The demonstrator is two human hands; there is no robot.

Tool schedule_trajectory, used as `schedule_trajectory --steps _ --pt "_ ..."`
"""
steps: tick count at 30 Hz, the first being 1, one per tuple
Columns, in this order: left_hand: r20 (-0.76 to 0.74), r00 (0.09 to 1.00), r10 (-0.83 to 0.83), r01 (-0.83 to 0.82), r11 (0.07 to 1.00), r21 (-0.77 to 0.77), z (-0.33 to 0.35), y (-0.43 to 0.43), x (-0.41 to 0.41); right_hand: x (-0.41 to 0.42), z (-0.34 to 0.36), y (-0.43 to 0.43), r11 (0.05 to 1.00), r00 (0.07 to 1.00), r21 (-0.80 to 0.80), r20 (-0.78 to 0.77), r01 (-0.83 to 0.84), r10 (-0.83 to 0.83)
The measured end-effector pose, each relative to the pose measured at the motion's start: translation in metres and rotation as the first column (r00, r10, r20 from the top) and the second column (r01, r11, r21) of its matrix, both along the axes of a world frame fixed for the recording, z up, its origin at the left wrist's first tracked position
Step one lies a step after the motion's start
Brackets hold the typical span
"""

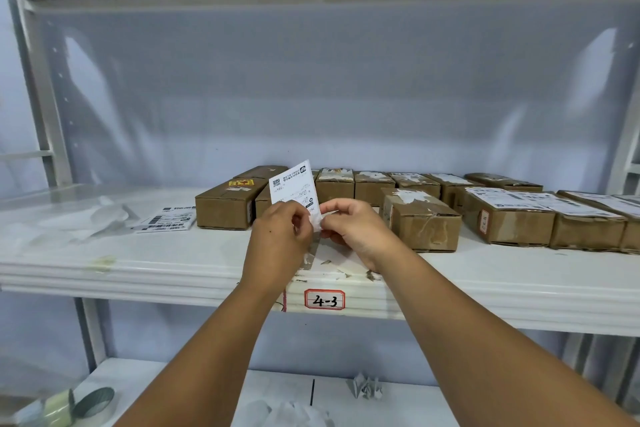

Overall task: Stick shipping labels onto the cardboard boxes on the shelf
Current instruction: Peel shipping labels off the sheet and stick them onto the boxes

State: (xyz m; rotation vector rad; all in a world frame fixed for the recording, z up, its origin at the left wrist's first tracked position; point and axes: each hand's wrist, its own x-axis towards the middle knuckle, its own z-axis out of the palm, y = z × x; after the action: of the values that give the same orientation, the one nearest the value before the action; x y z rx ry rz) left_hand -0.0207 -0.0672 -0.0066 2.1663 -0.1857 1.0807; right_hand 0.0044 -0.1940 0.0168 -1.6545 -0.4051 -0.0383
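1. Both hands work 1 shipping label (294,185), held upright above the front of the shelf (173,263), just in front of the row of cardboard boxes (372,188).
2. The left hand (282,230) pinches the label's lower part between thumb and curled fingers. The right hand (353,225) pinches the bottom corner beside it, fingers curled in. This looks like the backing being peeled, though the split between the layers is too small to make out.
3. To do it well, hold the left pinch firm on the printed face. Let the right hand draw the backing off slowly and low, so the sticky sheet does not curl onto itself.
4. Touch only the edge of the adhesive, since fingerprints would likely weaken the bond.
5. The long brown box (225,206) at the left of the row shows no white label and seems a likely target. The boxes at the right (509,215) already carry theirs.
6. Lay 1 edge down first, then smooth across the top to push out air.
7. A 2nd label (168,218) lies flat on the shelf to the left, ready for afterwards.
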Motion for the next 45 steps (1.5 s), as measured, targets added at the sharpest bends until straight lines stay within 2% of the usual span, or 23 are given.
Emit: schedule_trajectory --steps 3,5,8,15,18,21,22,25,29,32,37,41,45 --pt "-0.043 0.998 -0.049 0.04 0.98 -0.195 0.005 0.004 -0.001 0.001 0.0 -0.002 0.998 0.998 -0.021 0.011 0.055 -0.055" --pt "-0.081 0.992 -0.098 0.064 0.936 -0.346 0.008 0.007 -0.002 0.003 -0.001 -0.002 0.992 0.993 -0.06 0.026 0.114 -0.112" --pt "-0.088 0.99 -0.114 0.056 0.868 -0.493 0.01 0.014 -0.002 0.008 -0.002 -0.001 0.979 0.98 -0.055 0.029 0.198 -0.197" --pt "-0.072 0.986 -0.153 0.061 0.717 -0.695 0.01 0.02 0.005 0.008 0.0 -0.008 0.901 0.899 0.063 0.057 0.43 -0.433" --pt "-0.07 0.989 -0.131 0.024 0.609 -0.793 0.013 0.021 -0.001 0.01 0.0 -0.009 0.861 0.854 0.081 0.111 0.503 -0.509" --pt "-0.006 0.99 -0.144 0.062 0.465 -0.883 0.016 0.021 -0.003 0.007 0.0 -0.008 0.849 0.824 0.042 0.221 0.526 -0.522" --pt "0.012 0.99 -0.141 0.075 0.45 -0.89 0.017 0.02 -0.003 0.006 0.0 -0.006 0.844 0.812 0.051 0.25 0.533 -0.528" --pt "0.031 0.992 -0.125 0.087 0.475 -0.876 0.017 0.02 -0.002 0.005 0.003 -0.005 0.821 0.776 0.092 0.282 0.564 -0.565" --pt "0.077 0.975 -0.209 0.18 0.539 -0.822 0.013 0.02 -0.001 0.002 0.013 -0.014 0.799 0.751 0.081 0.297 0.596 -0.59" --pt "0.06 0.971 -0.232 0.185 0.569 -0.801 0.014 0.018 -0.003 -0.006 0.025 -0.024 0.767 0.686 0.108 0.383 0.632 -0.619" --pt "0.007 0.996 -0.084 0.057 0.613 -0.788 0.014 0.017 -0.002 -0.022 0.045 -0.036 0.699 0.504 0.133 0.599 0.703 -0.622" --pt "0.039 0.998 -0.058 0.066 0.592 -0.803 0.014 0.017 -0.003 -0.027 0.06 -0.04 0.622 0.412 0.251 0.56 0.742 -0.718" --pt "0.122 0.989 0.078 0.059 0.547 -0.835 0.015 0.015 -0.006 -0.028 0.07 -0.039 0.554 0.352 0.287 0.53 0.782 -0.772"
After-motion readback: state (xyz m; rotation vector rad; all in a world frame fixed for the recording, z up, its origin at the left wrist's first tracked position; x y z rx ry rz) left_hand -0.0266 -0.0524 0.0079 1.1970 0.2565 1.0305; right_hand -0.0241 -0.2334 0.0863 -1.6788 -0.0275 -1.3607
